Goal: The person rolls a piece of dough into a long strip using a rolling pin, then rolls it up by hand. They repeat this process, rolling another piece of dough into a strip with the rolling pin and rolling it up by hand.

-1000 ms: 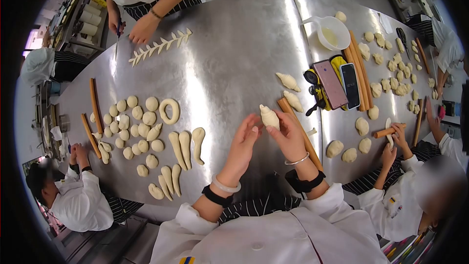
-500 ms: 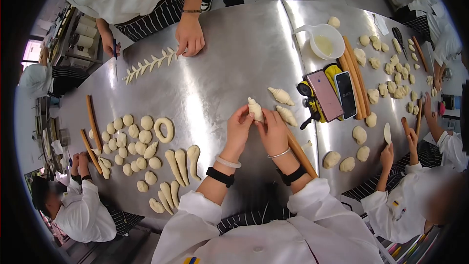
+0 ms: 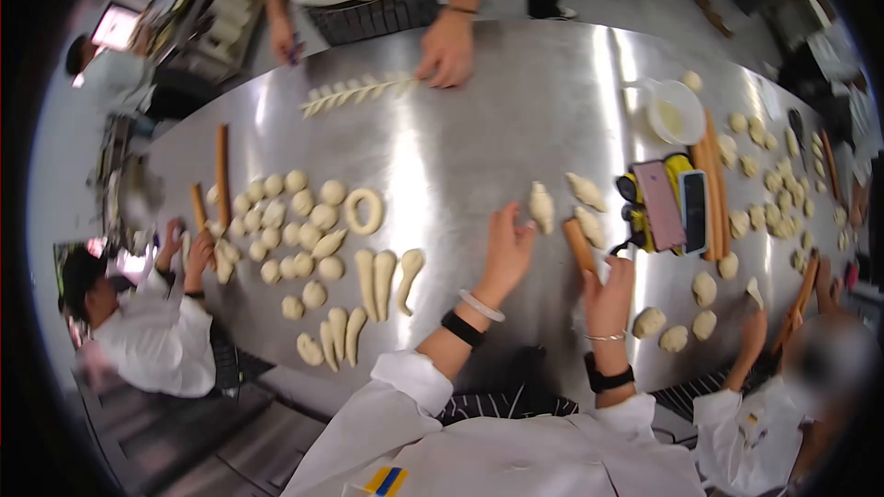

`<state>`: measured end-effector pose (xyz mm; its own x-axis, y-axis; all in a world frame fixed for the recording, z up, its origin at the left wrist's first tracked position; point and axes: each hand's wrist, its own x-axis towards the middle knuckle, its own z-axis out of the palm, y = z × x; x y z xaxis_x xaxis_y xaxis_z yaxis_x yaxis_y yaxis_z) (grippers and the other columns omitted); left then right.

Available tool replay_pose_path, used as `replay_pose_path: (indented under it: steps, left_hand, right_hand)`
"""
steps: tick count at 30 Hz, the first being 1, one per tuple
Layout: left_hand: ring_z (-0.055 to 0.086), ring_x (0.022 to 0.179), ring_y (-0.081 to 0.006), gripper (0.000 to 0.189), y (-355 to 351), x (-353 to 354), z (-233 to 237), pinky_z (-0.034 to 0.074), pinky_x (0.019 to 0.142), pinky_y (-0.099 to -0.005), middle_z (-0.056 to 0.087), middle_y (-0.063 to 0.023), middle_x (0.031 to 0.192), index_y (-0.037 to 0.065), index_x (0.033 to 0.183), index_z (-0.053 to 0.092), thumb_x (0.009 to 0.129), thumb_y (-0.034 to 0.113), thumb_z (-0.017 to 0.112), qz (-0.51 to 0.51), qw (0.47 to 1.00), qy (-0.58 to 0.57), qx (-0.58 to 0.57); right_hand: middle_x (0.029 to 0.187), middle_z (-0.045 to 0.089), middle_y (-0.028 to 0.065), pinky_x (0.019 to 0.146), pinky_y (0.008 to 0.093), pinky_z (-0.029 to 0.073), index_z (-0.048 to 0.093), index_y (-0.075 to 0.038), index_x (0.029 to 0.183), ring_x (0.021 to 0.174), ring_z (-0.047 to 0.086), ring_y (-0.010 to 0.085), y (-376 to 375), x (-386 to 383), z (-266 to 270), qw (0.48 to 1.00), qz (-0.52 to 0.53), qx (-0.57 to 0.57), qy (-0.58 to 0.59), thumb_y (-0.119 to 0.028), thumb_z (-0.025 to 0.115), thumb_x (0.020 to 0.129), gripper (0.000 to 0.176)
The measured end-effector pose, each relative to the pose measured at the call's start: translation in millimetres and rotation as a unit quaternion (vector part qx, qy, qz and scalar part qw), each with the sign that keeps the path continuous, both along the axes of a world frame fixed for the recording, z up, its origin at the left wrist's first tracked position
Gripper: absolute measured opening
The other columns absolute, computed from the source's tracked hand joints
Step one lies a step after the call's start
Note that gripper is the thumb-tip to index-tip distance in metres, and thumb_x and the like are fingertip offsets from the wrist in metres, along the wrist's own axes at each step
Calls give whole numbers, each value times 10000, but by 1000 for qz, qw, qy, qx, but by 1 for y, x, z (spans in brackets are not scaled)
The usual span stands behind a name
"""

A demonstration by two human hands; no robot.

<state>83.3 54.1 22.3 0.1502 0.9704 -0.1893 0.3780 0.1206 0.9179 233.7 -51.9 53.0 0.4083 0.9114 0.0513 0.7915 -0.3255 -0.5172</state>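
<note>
A ridged, rolled-up dough piece [image 3: 541,207] lies on the steel table, just beyond the fingertips of my left hand [image 3: 509,247]. That hand is open, its fingers loosely bent and apart, with nothing in them. My right hand [image 3: 609,299] is around the near part of a wooden rolling pin [image 3: 579,245]; the pin's lower end is hidden by the hand. Two more rolled dough pieces, an upper one [image 3: 586,191] and a lower one [image 3: 590,226], lie right of the first, the lower beside the pin's far end.
Left are dough balls [image 3: 323,216], a dough ring [image 3: 364,211] and tapered dough strips [image 3: 384,281]. Phones [image 3: 658,207], rolling pins [image 3: 711,193] and a white bowl [image 3: 677,115] stand right. Across, a person's hand [image 3: 448,51] touches a leaf-cut dough strip [image 3: 359,92]. Other people work at both sides.
The rolled dough piece has left my hands and lies on the table. My hands have parted; the right has moved to the rolling pin, which has shifted away from me. The view has turned.
</note>
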Motion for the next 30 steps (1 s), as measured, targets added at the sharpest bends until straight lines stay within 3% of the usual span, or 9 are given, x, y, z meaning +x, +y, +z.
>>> replay_pose_path:
  steps: [5, 7, 15, 18, 20, 21, 24, 27, 30]
  left_hand:
    - [523, 915, -280, 418, -64, -79, 36, 452, 807, -358, 460, -189, 1111, -4, 1224, 441, 840, 66, 587, 62, 990, 79, 101]
    - [504, 949, -312, 439, -76, -123, 36, 438, 826, -370, 467, -198, 1119, -16, 1206, 449, 800, 43, 606, 129, 896, 367, 216]
    - [507, 857, -296, 275, -81, -166, -21, 429, 748, -403, 523, -130, 893, -15, 1035, 512, 797, 95, 598, 97, 844, 495, 182]
    - [553, 724, -381, 164, -68, -176, -20, 454, 677, -455, 565, -208, 824, -37, 941, 529, 807, 57, 547, 72, 916, 380, 106]
    - [546, 632, -271, 147, -59, -179, -4, 459, 580, -383, 546, -138, 766, -35, 915, 516, 886, 95, 455, 137, 985, 102, -30]
    - [534, 619, -213, 163, -57, -177, 16, 453, 553, -340, 530, -105, 754, -31, 933, 508, 906, 109, 429, 158, 975, -59, -143]
    - [488, 607, -120, 159, -60, -171, 47, 404, 491, -256, 503, -66, 778, -18, 982, 486, 923, 111, 415, 144, 928, -235, -252]
    - [483, 604, -104, 146, -86, -156, 64, 368, 455, -234, 508, -77, 773, -6, 999, 467, 936, 111, 406, 125, 904, -329, -242]
    - [454, 499, -88, 172, -144, -132, 65, 378, 434, -228, 518, -62, 775, 10, 985, 443, 978, 177, 400, 99, 962, -179, -180]
  right_hand:
    - [1080, 479, 220, 886, 446, 405, 472, 53, 1113, 1015, 480, 399, -52, 10, -29, 991, 43, -107, -67, -58, 670, 754, 424]
    - [1077, 473, 221, 886, 440, 410, 483, 53, 1103, 1010, 487, 400, -56, 8, -27, 990, 44, -121, -49, -66, 671, 756, 412]
    - [1080, 450, 219, 815, 422, 464, 509, 56, 1088, 935, 532, 402, -94, -10, -28, 995, 59, -84, -6, -78, 665, 761, 386]
    - [1041, 453, 204, 803, 414, 467, 509, 54, 1083, 909, 535, 395, -98, -14, -31, 996, 70, -54, 18, -84, 652, 769, 372]
    - [1035, 457, 203, 799, 414, 467, 509, 53, 1085, 903, 534, 392, -102, -12, -32, 996, 74, -44, 9, -87, 650, 770, 372]
    - [1029, 461, 201, 795, 414, 467, 509, 51, 1087, 897, 534, 389, -104, -13, -33, 997, 73, -33, 7, -90, 649, 772, 372]
    - [992, 486, 208, 790, 419, 464, 512, 56, 1078, 883, 532, 386, -117, -17, -34, 998, 46, -37, 34, -87, 648, 770, 365]
    - [961, 503, 210, 788, 420, 463, 516, 58, 1066, 880, 534, 384, -135, -23, -37, 998, 20, -32, 52, -89, 650, 765, 361]
    - [942, 516, 209, 782, 418, 463, 520, 57, 1054, 875, 536, 383, -157, -32, -44, 998, 6, -16, 53, -91, 653, 759, 356]
